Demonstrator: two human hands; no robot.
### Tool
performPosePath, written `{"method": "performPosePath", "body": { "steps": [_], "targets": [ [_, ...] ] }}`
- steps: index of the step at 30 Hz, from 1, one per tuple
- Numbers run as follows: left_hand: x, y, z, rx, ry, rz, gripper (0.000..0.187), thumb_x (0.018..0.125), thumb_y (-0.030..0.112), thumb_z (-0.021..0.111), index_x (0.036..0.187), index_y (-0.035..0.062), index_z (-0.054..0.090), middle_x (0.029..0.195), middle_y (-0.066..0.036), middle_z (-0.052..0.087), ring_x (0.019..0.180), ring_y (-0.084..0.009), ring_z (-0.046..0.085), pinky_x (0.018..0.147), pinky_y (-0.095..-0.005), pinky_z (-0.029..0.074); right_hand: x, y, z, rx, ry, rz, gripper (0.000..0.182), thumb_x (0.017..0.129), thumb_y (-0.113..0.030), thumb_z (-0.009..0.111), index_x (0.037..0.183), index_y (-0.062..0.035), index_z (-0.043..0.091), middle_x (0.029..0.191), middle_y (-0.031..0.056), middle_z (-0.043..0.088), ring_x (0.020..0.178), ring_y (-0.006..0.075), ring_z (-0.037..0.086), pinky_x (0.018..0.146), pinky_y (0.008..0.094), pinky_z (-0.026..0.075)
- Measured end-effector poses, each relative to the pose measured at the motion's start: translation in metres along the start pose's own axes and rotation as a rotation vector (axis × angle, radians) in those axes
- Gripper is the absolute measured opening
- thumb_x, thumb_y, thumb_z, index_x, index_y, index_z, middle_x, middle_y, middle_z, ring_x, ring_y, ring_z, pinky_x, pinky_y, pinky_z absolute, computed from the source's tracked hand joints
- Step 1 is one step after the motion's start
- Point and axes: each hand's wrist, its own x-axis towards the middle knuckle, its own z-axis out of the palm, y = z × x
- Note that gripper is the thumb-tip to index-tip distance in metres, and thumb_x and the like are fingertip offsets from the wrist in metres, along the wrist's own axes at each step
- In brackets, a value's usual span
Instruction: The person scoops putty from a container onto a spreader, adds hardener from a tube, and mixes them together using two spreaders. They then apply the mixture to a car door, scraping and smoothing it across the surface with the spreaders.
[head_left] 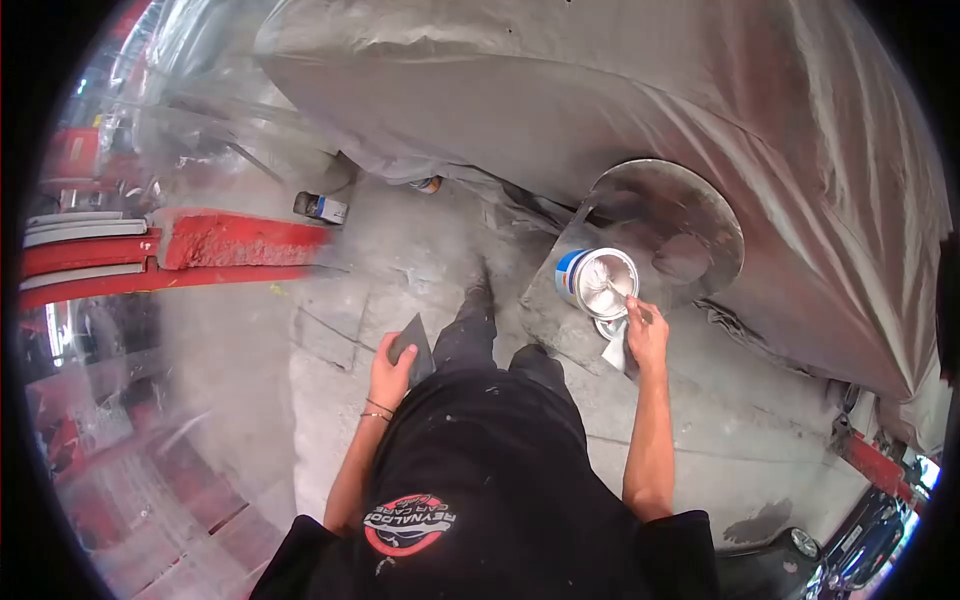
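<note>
A dark, flat plate [418, 345] with a pointed corner is gripped in my left hand [390, 370], thumb across its face and fingers behind. My right hand [648, 332] pinches the end of a thin stirring tool [621, 292], whose far end reaches into an opened can [570, 274]. Pale paste [601, 289] lies inside this can, which has a blue and white label. Just below the can's rim, a pale scrap [613, 352] shows close to my right hand.
Beside the can is a round, stained metal top [700, 190]. A grey cover [480, 110] drapes over a large form ahead. To the left, a red beam [240, 243] runs along the floor, with a small labelled container [322, 208] near its end. A dark car [770, 565] stands at lower right.
</note>
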Motion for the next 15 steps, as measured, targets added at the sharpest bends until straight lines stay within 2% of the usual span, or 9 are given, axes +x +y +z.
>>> {"method": "performPosePath", "body": {
  "steps": [2, 3, 5, 8, 11, 14, 15],
  "targets": [
    [-0.011, -0.007, 0.007, -0.048, 0.088, -0.011, 0.037, 0.098, 0.016, 0.073, 0.129, -0.0005, 0.06, 0.113, -0.01, 0.07, 0.105, -0.0178, 0.062, 0.094, -0.0326, 0.052, -0.001, 0.003, -0.007, 0.032, 0.03, 0.13, 0.056, 0.103, -0.055, 0.07, 0.129, -0.0064, 0.08, 0.125, 0.0264, 0.075, 0.12, 0.0347, 0.07, 0.103, 0.0398, 0.052],
    [0.014, -0.003, -0.007, -0.062, 0.136, 0.057, 0.036, 0.098, 0.016, 0.074, 0.127, -0.0007, 0.06, 0.112, -0.009, 0.07, 0.104, -0.0173, 0.062, 0.094, -0.0325, 0.052, 0.025, -0.006, 0.025, 0.157, 0.031, 0.061, 0.054, 0.103, -0.053, 0.07, 0.128, -0.0058, 0.08, 0.124, 0.0245, 0.076, 0.117, 0.0333, 0.07, 0.102, 0.0395, 0.052],
    [-0.022, -0.019, 0.003, -0.145, 0.108, -0.041, 0.036, 0.097, 0.016, 0.074, 0.125, -0.0012, 0.06, 0.111, -0.009, 0.069, 0.101, -0.0162, 0.062, 0.092, -0.0322, 0.052, -0.003, 0.018, 0.002, 0.196, 0.001, 0.088, 0.052, 0.104, -0.05, 0.071, 0.127, -0.0046, 0.08, 0.122, 0.0207, 0.077, 0.113, 0.0306, 0.071, 0.1, 0.039, 0.053],
    [-0.029, -0.005, 0.011, -0.154, 0.147, -0.015, 0.035, 0.098, 0.016, 0.076, 0.123, -0.0009, 0.06, 0.111, -0.007, 0.069, 0.1, -0.0145, 0.062, 0.092, -0.0317, 0.052, -0.015, 0.025, 0.016, 0.422, 0.018, 0.109, 0.05, 0.106, -0.049, 0.069, 0.126, -0.0059, 0.081, 0.121, 0.0129, 0.078, 0.11, 0.0258, 0.07, 0.099, 0.0396, 0.053],
    [-0.029, 0.04, 0.032, -0.162, 0.074, -0.019, 0.036, 0.099, 0.015, 0.076, 0.128, -0.0016, 0.062, 0.116, -0.007, 0.071, 0.104, -0.0143, 0.063, 0.093, -0.0317, 0.052, -0.001, 0.081, 0.021, 0.614, 0.062, 0.199, 0.051, 0.107, -0.053, 0.065, 0.128, -0.0091, 0.081, 0.123, 0.0075, 0.077, 0.112, 0.0224, 0.068, 0.099, 0.0392, 0.052],
    [0.002, 0.03, 0.044, -0.239, -0.059, 0.086, 0.051, 0.101, 0.017, 0.076, 0.143, -0.0051, 0.058, 0.128, -0.009, 0.072, 0.116, -0.0173, 0.066, 0.102, -0.0323, 0.052, -0.025, 0.058, -0.03, 0.713, -0.116, 0.345, 0.053, 0.106, -0.052, 0.068, 0.135, -0.0087, 0.076, 0.118, 0.0065, 0.078, 0.06, 0.007, 0.049, 0.056, 0.0269, 0.042],
    [0.009, 0.037, 0.049, -0.25, -0.075, 0.101, 0.05, 0.101, 0.017, 0.076, 0.143, -0.0052, 0.059, 0.128, -0.009, 0.072, 0.117, -0.0168, 0.066, 0.103, -0.0326, 0.052, -0.031, 0.051, -0.041, 0.691, -0.087, 0.364, 0.052, 0.107, -0.053, 0.066, 0.134, -0.0095, 0.077, 0.12, 0.0067, 0.077, 0.078, 0.0114, 0.053, 0.07, 0.0301, 0.045]
  ]
}}
